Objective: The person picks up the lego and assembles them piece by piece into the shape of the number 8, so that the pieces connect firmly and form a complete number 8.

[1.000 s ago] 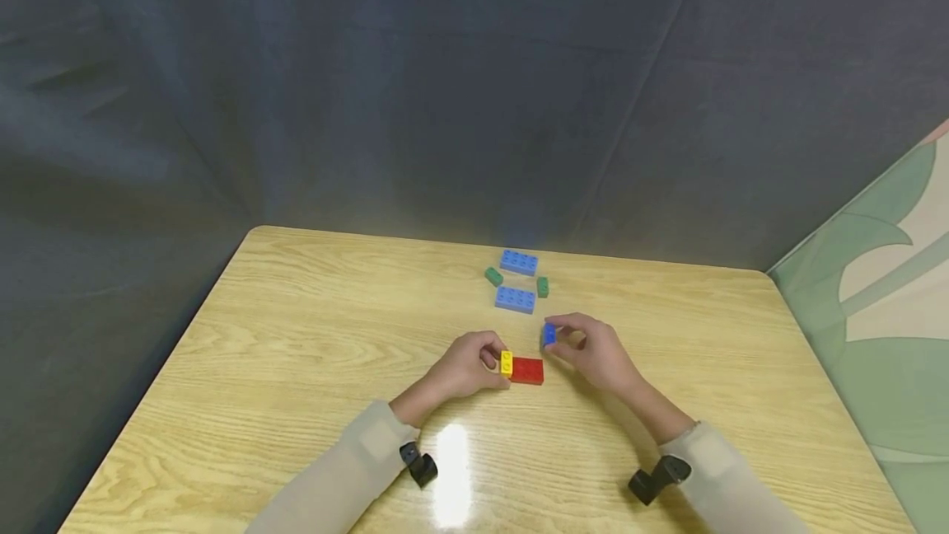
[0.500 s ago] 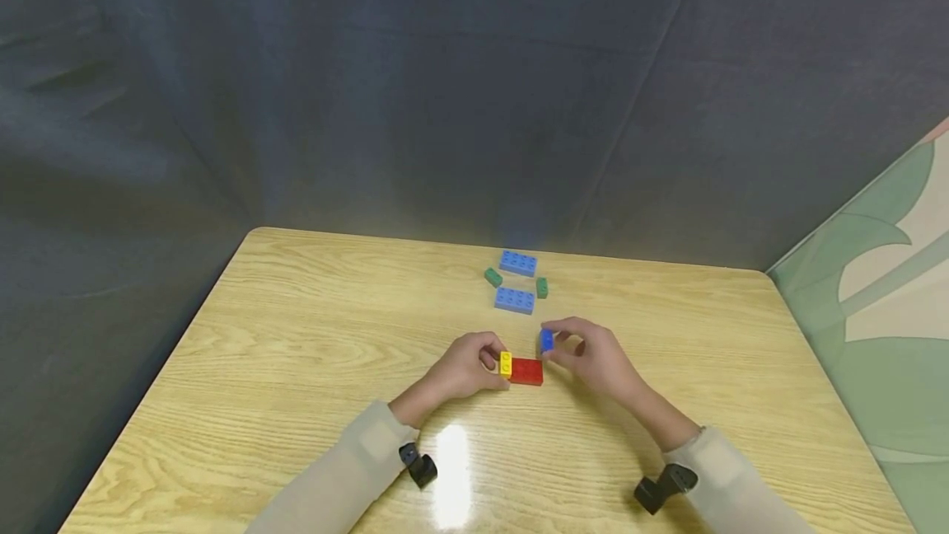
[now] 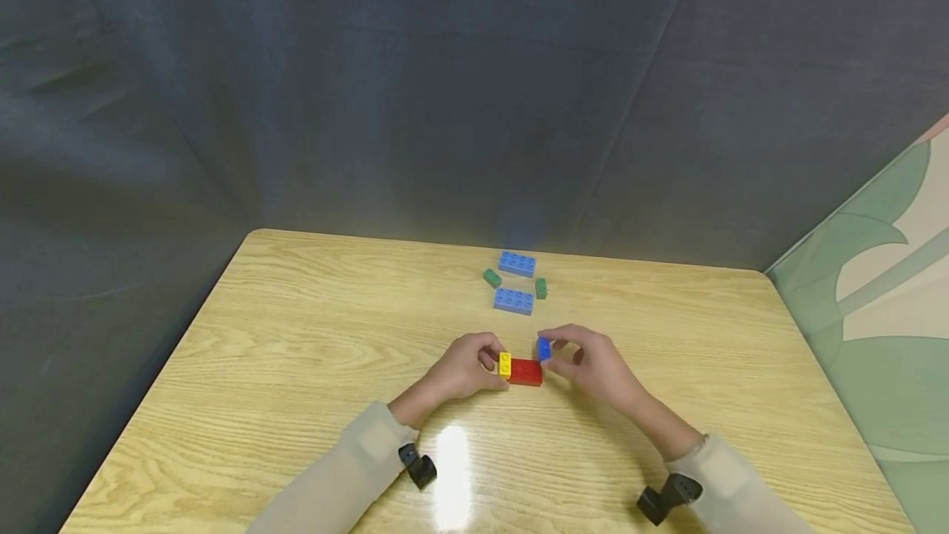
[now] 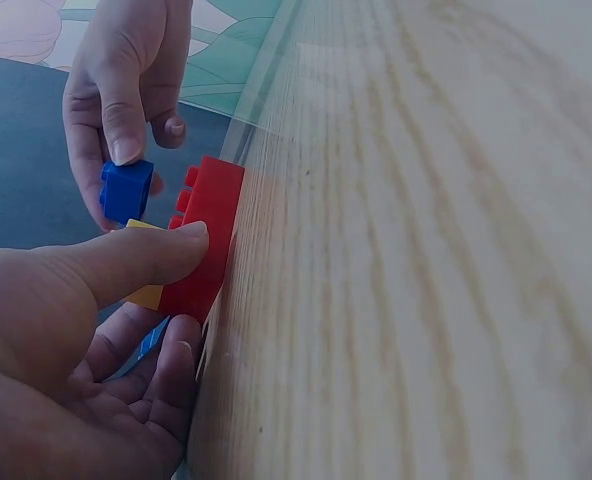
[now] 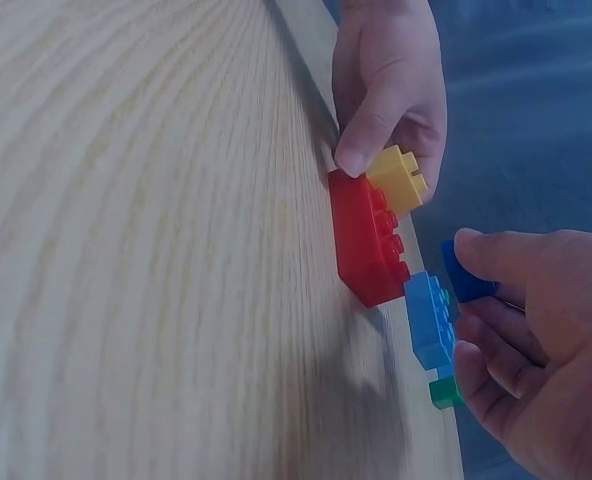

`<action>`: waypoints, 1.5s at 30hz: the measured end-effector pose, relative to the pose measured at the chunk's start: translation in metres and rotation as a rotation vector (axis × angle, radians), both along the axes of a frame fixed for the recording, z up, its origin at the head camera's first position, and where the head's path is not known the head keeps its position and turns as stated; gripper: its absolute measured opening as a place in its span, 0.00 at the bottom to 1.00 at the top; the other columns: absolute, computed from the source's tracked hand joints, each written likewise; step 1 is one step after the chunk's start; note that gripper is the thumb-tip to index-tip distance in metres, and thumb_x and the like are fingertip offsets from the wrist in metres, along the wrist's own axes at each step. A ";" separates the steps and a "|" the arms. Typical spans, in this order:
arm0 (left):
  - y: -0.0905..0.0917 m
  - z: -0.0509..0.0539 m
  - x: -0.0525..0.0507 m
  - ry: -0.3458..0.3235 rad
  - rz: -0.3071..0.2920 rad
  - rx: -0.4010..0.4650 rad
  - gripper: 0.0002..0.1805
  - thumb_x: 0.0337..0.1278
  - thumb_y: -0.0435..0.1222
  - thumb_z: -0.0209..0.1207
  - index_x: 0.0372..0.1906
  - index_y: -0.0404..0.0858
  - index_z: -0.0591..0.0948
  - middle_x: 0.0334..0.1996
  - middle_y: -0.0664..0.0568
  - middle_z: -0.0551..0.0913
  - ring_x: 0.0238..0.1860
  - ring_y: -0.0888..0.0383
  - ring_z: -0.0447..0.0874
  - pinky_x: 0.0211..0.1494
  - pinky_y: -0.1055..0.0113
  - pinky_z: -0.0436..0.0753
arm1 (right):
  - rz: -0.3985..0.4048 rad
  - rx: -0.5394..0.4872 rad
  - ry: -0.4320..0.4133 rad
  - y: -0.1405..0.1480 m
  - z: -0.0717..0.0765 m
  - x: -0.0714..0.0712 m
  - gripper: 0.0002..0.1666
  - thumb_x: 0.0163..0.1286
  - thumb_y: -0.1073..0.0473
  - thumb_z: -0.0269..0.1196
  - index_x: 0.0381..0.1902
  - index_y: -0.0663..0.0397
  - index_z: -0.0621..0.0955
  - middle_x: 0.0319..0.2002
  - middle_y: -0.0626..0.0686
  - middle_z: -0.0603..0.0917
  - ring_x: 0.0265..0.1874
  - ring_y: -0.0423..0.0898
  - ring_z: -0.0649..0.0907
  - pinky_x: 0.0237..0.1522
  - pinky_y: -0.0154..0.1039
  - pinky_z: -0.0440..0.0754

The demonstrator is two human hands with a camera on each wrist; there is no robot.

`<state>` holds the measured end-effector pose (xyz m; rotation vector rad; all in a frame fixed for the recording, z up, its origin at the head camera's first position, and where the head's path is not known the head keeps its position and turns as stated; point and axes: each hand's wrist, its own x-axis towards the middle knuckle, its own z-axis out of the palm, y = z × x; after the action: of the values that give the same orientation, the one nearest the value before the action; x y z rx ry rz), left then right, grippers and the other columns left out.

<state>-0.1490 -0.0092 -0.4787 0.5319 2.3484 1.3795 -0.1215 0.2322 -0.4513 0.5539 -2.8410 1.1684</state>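
Note:
A red toy brick (image 3: 526, 372) lies on the table with a small yellow brick (image 3: 505, 365) on its left end. My left hand (image 3: 469, 367) grips the red brick at that end, thumb on the near side, as the left wrist view shows. Between thumb and fingers of my right hand (image 3: 593, 359) is a small dark blue brick (image 3: 544, 348). It hangs above the table by the red brick's right end, apart from the red studs (image 5: 396, 245) in the right wrist view.
Two larger light blue bricks (image 3: 514, 301) lie farther back on the wooden table (image 3: 334, 311). Two small green bricks (image 3: 541, 288) lie beside and between them. A dark curtain (image 3: 445, 105) hangs behind the table's far edge, and a patterned panel (image 3: 890, 311) stands at the right.
My right hand has brought the dark blue brick slightly left and nearer to the red brick's right end. My left hand has stayed on the red brick.

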 end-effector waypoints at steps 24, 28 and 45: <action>-0.001 0.000 0.001 0.006 -0.003 -0.003 0.16 0.47 0.31 0.77 0.41 0.39 0.83 0.35 0.55 0.80 0.35 0.61 0.76 0.40 0.68 0.77 | 0.042 -0.038 -0.006 -0.004 -0.012 0.010 0.20 0.62 0.66 0.74 0.53 0.59 0.86 0.44 0.49 0.87 0.39 0.48 0.83 0.31 0.33 0.79; -0.001 0.000 0.001 0.005 -0.006 0.009 0.17 0.47 0.30 0.77 0.41 0.38 0.83 0.35 0.55 0.80 0.36 0.61 0.76 0.40 0.68 0.77 | 0.047 -0.040 -0.002 -0.005 -0.014 0.010 0.20 0.61 0.67 0.74 0.52 0.60 0.86 0.44 0.50 0.88 0.39 0.48 0.83 0.30 0.32 0.78; -0.001 0.000 0.001 0.013 -0.004 0.001 0.16 0.47 0.31 0.77 0.40 0.38 0.83 0.35 0.54 0.80 0.35 0.60 0.75 0.40 0.67 0.77 | 0.043 -0.031 0.001 -0.006 -0.017 0.011 0.19 0.60 0.68 0.75 0.51 0.59 0.86 0.43 0.49 0.88 0.37 0.46 0.83 0.27 0.32 0.77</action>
<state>-0.1480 -0.0103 -0.4785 0.5477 2.3555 1.3794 -0.1109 0.2258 -0.4685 0.6173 -2.8185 1.2165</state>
